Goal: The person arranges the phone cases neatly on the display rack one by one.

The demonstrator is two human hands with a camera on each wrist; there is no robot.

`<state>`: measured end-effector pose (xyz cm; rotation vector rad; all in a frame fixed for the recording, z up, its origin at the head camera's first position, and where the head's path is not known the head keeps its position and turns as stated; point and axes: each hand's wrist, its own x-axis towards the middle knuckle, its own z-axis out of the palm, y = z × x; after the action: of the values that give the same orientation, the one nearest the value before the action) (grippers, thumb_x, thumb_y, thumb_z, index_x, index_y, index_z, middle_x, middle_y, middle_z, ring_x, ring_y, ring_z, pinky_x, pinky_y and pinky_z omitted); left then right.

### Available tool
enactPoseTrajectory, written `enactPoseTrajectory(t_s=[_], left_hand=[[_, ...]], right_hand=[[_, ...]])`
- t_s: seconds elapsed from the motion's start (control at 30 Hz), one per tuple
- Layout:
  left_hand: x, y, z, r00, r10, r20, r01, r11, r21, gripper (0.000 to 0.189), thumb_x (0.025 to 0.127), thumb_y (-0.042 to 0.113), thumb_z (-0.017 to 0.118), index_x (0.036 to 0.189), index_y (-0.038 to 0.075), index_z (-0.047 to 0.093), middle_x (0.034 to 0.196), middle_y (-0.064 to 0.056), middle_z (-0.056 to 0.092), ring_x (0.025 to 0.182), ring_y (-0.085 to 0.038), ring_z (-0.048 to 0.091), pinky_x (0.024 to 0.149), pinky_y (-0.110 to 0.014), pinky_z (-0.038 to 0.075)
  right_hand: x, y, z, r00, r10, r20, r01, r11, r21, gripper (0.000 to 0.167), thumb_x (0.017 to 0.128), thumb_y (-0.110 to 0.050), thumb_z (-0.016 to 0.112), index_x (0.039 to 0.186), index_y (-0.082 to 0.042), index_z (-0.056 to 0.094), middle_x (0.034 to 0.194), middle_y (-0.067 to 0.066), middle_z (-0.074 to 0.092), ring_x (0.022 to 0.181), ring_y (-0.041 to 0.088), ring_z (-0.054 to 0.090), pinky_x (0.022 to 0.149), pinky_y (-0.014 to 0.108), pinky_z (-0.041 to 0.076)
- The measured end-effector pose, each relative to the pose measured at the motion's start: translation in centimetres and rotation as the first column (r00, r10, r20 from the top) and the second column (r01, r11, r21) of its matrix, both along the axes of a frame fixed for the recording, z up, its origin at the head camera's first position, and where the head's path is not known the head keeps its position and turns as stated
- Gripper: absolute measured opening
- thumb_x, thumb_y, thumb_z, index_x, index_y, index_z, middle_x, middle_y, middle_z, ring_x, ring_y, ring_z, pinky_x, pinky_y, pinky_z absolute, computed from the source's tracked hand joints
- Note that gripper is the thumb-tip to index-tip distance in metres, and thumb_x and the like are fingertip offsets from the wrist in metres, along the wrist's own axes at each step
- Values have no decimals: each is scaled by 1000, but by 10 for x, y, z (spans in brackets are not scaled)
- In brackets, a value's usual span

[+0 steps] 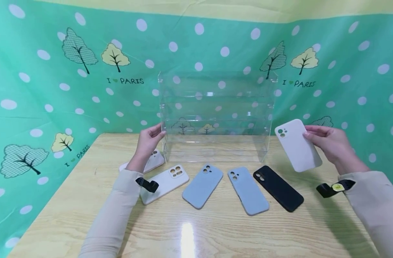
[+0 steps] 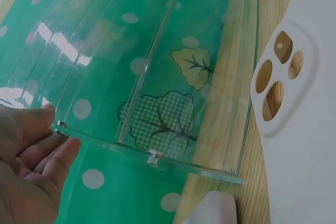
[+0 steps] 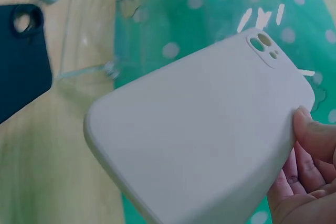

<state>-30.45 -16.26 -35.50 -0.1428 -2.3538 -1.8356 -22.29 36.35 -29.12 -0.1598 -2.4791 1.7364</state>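
Observation:
My right hand [image 1: 333,143] pinches a white phone case [image 1: 297,147] by its edge, thumb in front, above the table at the right. In the right wrist view the case [image 3: 199,124] is tilted, its camera cutouts at the upper end. My left hand [image 1: 149,140] grips the left side edge of a clear acrylic display rack [image 1: 216,156], thumb on one face and fingers on the other, as the left wrist view shows. The rack stands upright at the back of the table, with several tiers.
On the wooden table [image 1: 216,236] lie a white case [image 1: 164,184] with large camera holes, another white case [image 1: 153,162] partly behind my left forearm, two light blue cases [image 1: 203,186] [image 1: 249,191] and a black case [image 1: 278,188]. A green dotted cloth [image 1: 199,43] hangs behind.

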Motion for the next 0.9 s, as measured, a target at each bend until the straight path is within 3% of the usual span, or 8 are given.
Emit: enactPoseTrajectory(t_s=[0.1, 0.2, 0.33, 0.43, 0.53, 0.63, 0.77, 0.9], left_hand=[[2, -1, -1, 1000, 1, 6, -1, 1000, 9, 45, 92, 15, 61, 135, 9, 50, 135, -12, 53, 122, -23, 53, 98, -26, 47], [3, -1, -1, 1000, 3, 17, -3, 1000, 15, 45, 92, 17, 62, 135, 10, 50, 135, -11, 53, 122, -22, 53, 98, -27, 47], [4, -1, -2, 999, 10, 34, -10, 1000, 16, 46, 91, 17, 63, 135, 10, 50, 133, -12, 55, 121, -22, 54, 99, -27, 47], [5, 0, -3, 998, 12, 55, -13, 1000, 19, 45, 91, 15, 63, 134, 8, 51, 132, -13, 56, 120, -23, 55, 99, -27, 46], [5, -1, -5, 996, 10, 84, -12, 1000, 23, 46, 91, 15, 63, 134, 8, 50, 131, -14, 56, 120, -24, 55, 100, -29, 46], [6, -3, -7, 995, 5, 102, -8, 1000, 23, 46, 91, 15, 63, 135, 7, 50, 131, -14, 56, 120, -24, 55, 101, -32, 45], [8, -4, -10, 994, -3, 112, 0, 1000, 24, 47, 91, 15, 64, 134, 6, 50, 131, -15, 56, 119, -25, 56, 100, -32, 46], [10, -5, -12, 993, 3, 121, -3, 1000, 1, 46, 91, 19, 64, 133, 7, 52, 129, -13, 58, 116, -23, 58, 90, -25, 52]], right_hand=[[0, -9, 12, 1000, 0, -25, 1, 1000, 9, 15, 87, -24, 68, 88, -38, 65, 80, -26, 63, 77, -9, 59, 66, 8, 51], [0, -22, 24, 999, -22, -38, 25, 996, 88, 11, 87, -30, 67, 96, -34, 62, 82, -28, 60, 80, -9, 57, 69, 7, 51], [-4, -38, 41, 998, -48, -41, 54, 986, 159, 27, 88, -35, 65, 111, -23, 58, 85, -28, 58, 84, -5, 56, 72, 9, 50], [-9, -49, 54, 997, -62, -42, 68, 985, 157, 33, 89, -34, 64, 117, -19, 56, 89, -25, 59, 88, -2, 56, 73, 9, 50], [-15, -60, 68, 996, -71, -48, 76, 992, 97, 35, 89, -31, 65, 120, -18, 55, 93, -20, 60, 89, 1, 56, 73, 9, 51], [-21, -68, 83, 995, -76, -60, 73, 995, -61, 37, 86, -25, 68, 120, -15, 56, 98, -12, 61, 91, 4, 57, 71, 10, 52], [-29, -78, 104, 993, -92, -75, 70, 963, -260, 39, 83, -17, 72, 119, -14, 57, 102, -5, 61, 95, 9, 57, 70, 12, 53], [-37, -89, 123, 992, -91, -83, 56, 931, -359, 38, 83, -12, 72, 118, -13, 57, 106, -1, 59, 98, 10, 56, 75, 13, 53]])
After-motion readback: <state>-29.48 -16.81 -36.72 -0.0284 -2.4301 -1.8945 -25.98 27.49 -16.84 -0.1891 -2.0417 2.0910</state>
